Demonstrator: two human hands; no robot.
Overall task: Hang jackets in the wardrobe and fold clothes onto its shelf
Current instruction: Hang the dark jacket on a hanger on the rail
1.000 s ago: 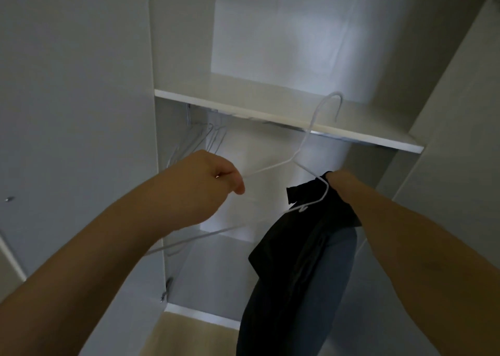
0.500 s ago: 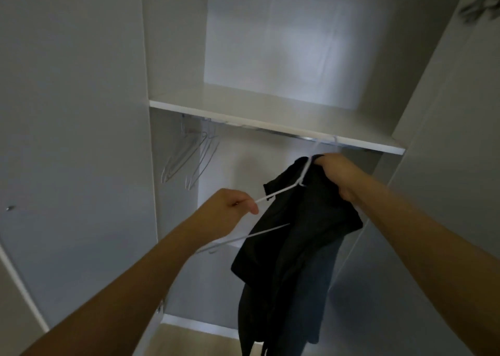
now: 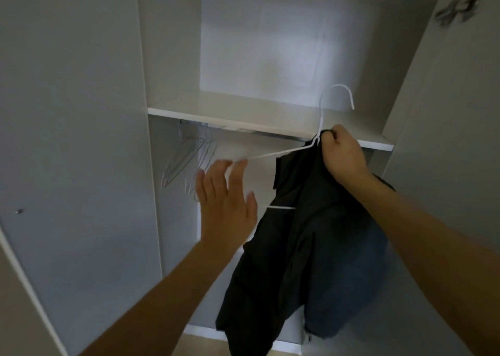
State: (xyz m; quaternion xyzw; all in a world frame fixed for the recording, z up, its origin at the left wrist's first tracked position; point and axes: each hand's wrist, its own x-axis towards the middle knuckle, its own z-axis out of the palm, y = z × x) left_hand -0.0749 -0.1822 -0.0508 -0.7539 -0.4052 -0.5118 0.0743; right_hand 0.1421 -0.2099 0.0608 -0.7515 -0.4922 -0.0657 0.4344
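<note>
A dark jacket [image 3: 311, 247] hangs on a white wire hanger [image 3: 322, 117] in front of the open wardrobe. My right hand [image 3: 342, 152] grips the jacket's collar together with the hanger's neck, just below the front edge of the white shelf [image 3: 243, 117]. The hanger's hook rises above the shelf edge. Its left arm sticks out bare toward my left hand [image 3: 226, 201], which is open with fingers spread, fingertips near the wire's tip. The jacket's right side is hidden behind my right forearm.
Several empty wire hangers [image 3: 189, 163] hang at the left end of the rail [image 3: 259, 133] under the shelf. White wardrobe doors stand open at the left [image 3: 67, 139] and the right [image 3: 446, 139]. A dark mark [image 3: 457, 6] shows at the upper right.
My left hand has let go of the hanger's arm and opened. My right hand has raised the jacket and hanger, so the hook now stands above the shelf edge.
</note>
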